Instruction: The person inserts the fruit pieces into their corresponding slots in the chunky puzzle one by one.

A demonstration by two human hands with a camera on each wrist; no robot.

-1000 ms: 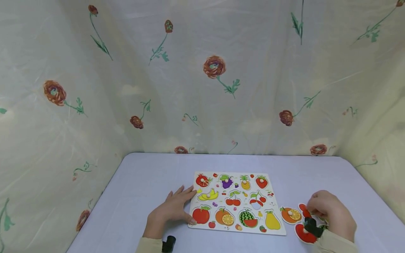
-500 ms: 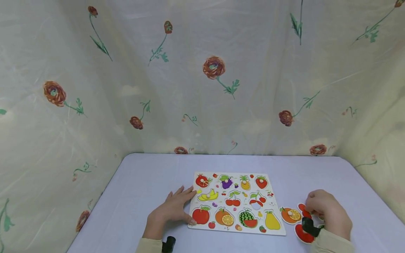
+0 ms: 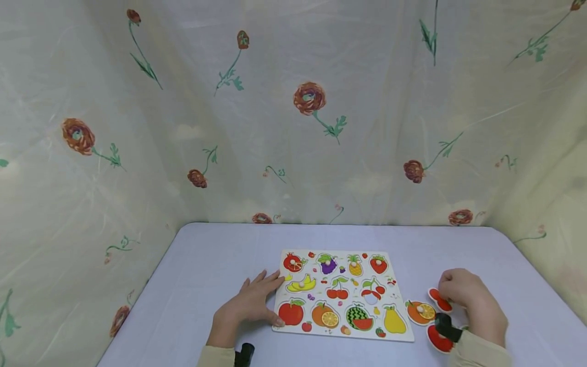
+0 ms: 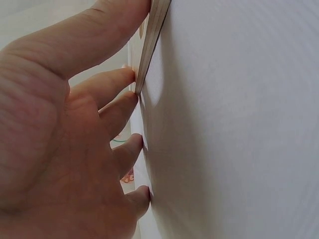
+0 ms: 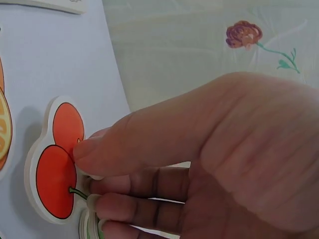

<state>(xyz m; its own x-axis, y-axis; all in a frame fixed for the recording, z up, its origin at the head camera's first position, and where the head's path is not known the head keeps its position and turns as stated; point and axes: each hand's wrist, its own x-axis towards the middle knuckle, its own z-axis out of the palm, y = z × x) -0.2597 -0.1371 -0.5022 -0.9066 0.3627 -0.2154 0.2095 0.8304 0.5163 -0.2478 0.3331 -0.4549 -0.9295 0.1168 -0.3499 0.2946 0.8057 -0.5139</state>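
The right hand [image 3: 473, 295] pinches the cherry piece [image 5: 56, 182], which could twist.
It is right of the board [image 3: 354, 295], the partly hidden hold seemingly off-centre, so it might knock the orange piece [image 3: 420, 312]; the left hand [image 3: 251, 305], fingers extended, touches the board.

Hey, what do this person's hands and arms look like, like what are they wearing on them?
The left hand and right hand are bare, with no gloves or rings visible. Plain pale beige sleeves reach about the wrists. Each wrist has a small black attachment beside it; the left one looks rounded. No cables or markings can be made out.
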